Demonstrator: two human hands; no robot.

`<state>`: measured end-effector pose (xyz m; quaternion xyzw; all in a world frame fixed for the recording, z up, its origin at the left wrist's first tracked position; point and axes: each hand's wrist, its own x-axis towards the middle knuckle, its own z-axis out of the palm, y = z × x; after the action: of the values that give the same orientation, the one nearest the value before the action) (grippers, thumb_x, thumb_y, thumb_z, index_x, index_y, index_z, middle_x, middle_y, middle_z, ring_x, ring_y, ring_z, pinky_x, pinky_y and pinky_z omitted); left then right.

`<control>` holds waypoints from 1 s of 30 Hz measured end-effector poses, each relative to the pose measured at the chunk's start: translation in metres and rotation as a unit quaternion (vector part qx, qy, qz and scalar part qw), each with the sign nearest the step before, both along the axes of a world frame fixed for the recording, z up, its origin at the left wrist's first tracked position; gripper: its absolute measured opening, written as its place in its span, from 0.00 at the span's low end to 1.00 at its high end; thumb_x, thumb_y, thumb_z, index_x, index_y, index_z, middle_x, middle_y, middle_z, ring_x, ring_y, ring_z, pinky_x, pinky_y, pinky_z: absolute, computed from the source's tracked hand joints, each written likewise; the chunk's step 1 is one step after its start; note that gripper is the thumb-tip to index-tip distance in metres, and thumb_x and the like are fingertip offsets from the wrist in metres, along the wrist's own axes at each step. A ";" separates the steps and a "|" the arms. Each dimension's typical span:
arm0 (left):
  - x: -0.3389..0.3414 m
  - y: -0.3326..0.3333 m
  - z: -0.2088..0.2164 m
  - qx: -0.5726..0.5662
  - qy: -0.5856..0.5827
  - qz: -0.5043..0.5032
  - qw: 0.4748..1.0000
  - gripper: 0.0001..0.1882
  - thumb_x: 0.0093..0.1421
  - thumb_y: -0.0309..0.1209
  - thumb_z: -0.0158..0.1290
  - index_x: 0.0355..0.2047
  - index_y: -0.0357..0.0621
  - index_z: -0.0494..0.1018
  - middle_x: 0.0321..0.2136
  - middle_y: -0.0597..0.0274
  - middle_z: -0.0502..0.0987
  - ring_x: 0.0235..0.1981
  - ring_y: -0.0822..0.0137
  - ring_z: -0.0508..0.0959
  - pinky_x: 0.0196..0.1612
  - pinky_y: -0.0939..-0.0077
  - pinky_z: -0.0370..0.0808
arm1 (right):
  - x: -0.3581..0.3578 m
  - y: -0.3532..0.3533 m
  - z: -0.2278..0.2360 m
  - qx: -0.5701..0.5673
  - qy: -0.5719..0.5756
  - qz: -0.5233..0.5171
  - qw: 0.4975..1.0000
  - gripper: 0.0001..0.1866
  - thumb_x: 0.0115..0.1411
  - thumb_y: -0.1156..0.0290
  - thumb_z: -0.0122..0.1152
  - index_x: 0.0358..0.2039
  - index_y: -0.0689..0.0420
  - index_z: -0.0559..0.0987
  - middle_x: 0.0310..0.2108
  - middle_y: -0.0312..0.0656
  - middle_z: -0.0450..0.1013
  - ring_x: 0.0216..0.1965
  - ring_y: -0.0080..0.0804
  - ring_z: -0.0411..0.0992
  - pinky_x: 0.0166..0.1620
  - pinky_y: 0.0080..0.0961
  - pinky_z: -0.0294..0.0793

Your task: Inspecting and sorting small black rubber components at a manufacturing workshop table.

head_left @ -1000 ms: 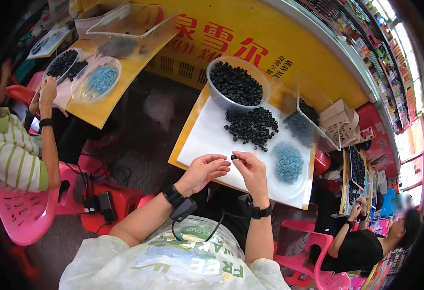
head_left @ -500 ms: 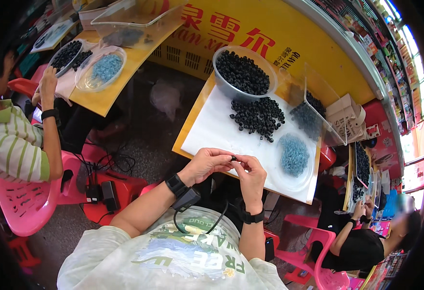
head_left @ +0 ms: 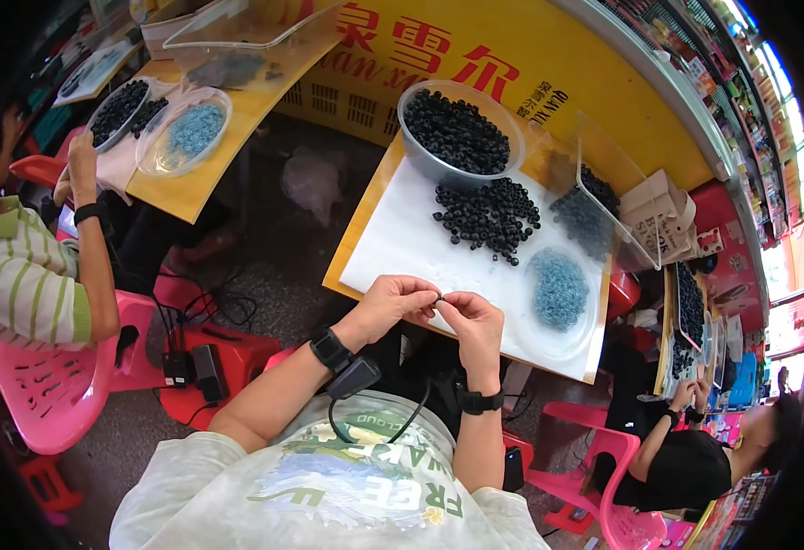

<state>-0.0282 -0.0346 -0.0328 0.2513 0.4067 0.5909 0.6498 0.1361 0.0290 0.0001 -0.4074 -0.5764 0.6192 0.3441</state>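
Over the near edge of the white-covered table, my left hand [head_left: 385, 308] and my right hand [head_left: 475, 332] meet in a pinch. Between their fingertips is a small black piece [head_left: 439, 298], mostly covered by the fingers. Beyond my hands lies a loose heap of small black round pieces [head_left: 486, 220], some with a visible hole. A clear round tub [head_left: 408, 147] behind the heap is full of similar pieces. To the right, a pile of tiny translucent blue pieces [head_left: 560, 289] rests on a shallow clear lid or dish [head_left: 549, 343].
A clear rectangular bin [head_left: 636, 240] holding black pieces stands at the table's right, beside a paper bag [head_left: 663, 215]. Co-workers sit on pink chairs [head_left: 49, 390] at left and right. A red stool [head_left: 191, 403] with cables and black adapters stands at lower left.
My fingertips have shifted around the small black piece, which now shows less between them. Both hands stay together at nearly the same place, and the view has moved slightly.
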 end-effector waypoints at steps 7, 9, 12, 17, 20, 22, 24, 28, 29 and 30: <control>-0.006 0.002 -0.012 0.021 0.106 0.051 0.993 0.10 0.66 0.30 0.55 0.44 0.37 0.78 0.33 0.63 0.80 0.33 0.76 0.80 0.40 0.81 0.80 | -0.001 -0.001 -0.009 0.025 -0.009 -0.042 0.999 0.06 0.56 0.79 0.68 0.34 0.66 0.82 0.29 0.35 0.78 0.30 0.16 0.74 0.35 0.12 0.72; -0.010 0.004 -0.010 0.020 0.101 0.082 0.991 0.11 0.67 0.29 0.55 0.45 0.36 0.77 0.34 0.62 0.80 0.33 0.74 0.80 0.41 0.81 0.79 | 0.005 0.006 0.000 0.046 -0.001 -0.092 0.995 0.06 0.56 0.79 0.68 0.34 0.66 0.82 0.29 0.34 0.78 0.29 0.15 0.73 0.34 0.12 0.71; -0.011 0.005 -0.002 0.010 -0.029 0.086 0.996 0.11 0.67 0.29 0.54 0.46 0.35 0.76 0.35 0.61 0.80 0.35 0.72 0.81 0.42 0.79 0.80 | 0.004 0.023 0.002 0.129 -0.107 -0.105 0.980 0.06 0.56 0.77 0.68 0.34 0.64 0.83 0.27 0.37 0.79 0.26 0.18 0.72 0.32 0.17 0.72; -0.011 0.002 0.001 0.006 -0.109 0.077 0.991 0.12 0.67 0.28 0.53 0.47 0.33 0.75 0.37 0.59 0.80 0.37 0.71 0.81 0.43 0.78 0.81 | -0.001 0.043 -0.013 0.308 -0.246 -0.071 0.916 0.07 0.58 0.73 0.64 0.34 0.62 0.84 0.30 0.47 0.79 0.29 0.33 0.76 0.34 0.26 0.73; -0.021 0.004 0.000 -0.006 -0.117 0.096 0.988 0.12 0.67 0.27 0.54 0.47 0.33 0.76 0.38 0.59 0.80 0.37 0.71 0.81 0.44 0.78 0.81 | 0.011 0.067 -0.014 0.362 -0.283 -0.111 0.881 0.08 0.60 0.72 0.63 0.34 0.64 0.83 0.32 0.50 0.78 0.33 0.40 0.77 0.37 0.32 0.74; -0.021 0.004 0.001 -0.013 -0.131 0.095 0.987 0.12 0.66 0.27 0.54 0.47 0.34 0.76 0.38 0.59 0.80 0.37 0.71 0.81 0.44 0.78 0.81 | 0.018 0.081 -0.019 0.407 -0.342 -0.124 0.838 0.08 0.60 0.72 0.62 0.35 0.64 0.82 0.33 0.52 0.78 0.34 0.44 0.77 0.39 0.35 0.75; -0.023 0.004 0.000 -0.002 -0.146 0.093 0.985 0.11 0.66 0.27 0.55 0.47 0.34 0.76 0.38 0.59 0.80 0.37 0.71 0.81 0.44 0.78 0.81 | 0.016 0.083 -0.018 0.365 -0.379 -0.103 0.844 0.08 0.58 0.73 0.63 0.35 0.64 0.82 0.34 0.53 0.78 0.36 0.48 0.77 0.41 0.39 0.75; -0.020 0.003 0.004 0.011 -0.155 0.089 0.984 0.11 0.66 0.26 0.55 0.47 0.35 0.76 0.38 0.58 0.80 0.38 0.70 0.82 0.44 0.78 0.82 | 0.021 0.089 -0.027 0.372 -0.390 -0.084 0.838 0.07 0.56 0.74 0.65 0.34 0.63 0.81 0.32 0.51 0.78 0.34 0.41 0.77 0.39 0.33 0.75; -0.021 0.003 0.003 0.014 -0.159 0.088 0.983 0.11 0.66 0.26 0.54 0.48 0.35 0.75 0.38 0.57 0.80 0.38 0.69 0.82 0.44 0.77 0.82 | 0.018 0.088 -0.022 0.374 -0.391 -0.080 0.837 0.07 0.55 0.75 0.65 0.34 0.63 0.81 0.32 0.51 0.78 0.33 0.38 0.78 0.39 0.31 0.75; -0.021 0.002 0.003 0.017 -0.163 0.088 0.983 0.11 0.66 0.25 0.54 0.48 0.35 0.75 0.39 0.56 0.80 0.38 0.69 0.82 0.44 0.77 0.82 | 0.015 0.084 -0.016 0.327 -0.362 -0.076 0.869 0.07 0.55 0.75 0.66 0.34 0.63 0.82 0.31 0.48 0.79 0.33 0.34 0.77 0.39 0.28 0.75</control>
<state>-0.0494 -0.0322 -0.0300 0.1261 0.3063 0.6853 0.6485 0.1515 0.1126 -0.0159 -0.5093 -0.7977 0.1762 0.2705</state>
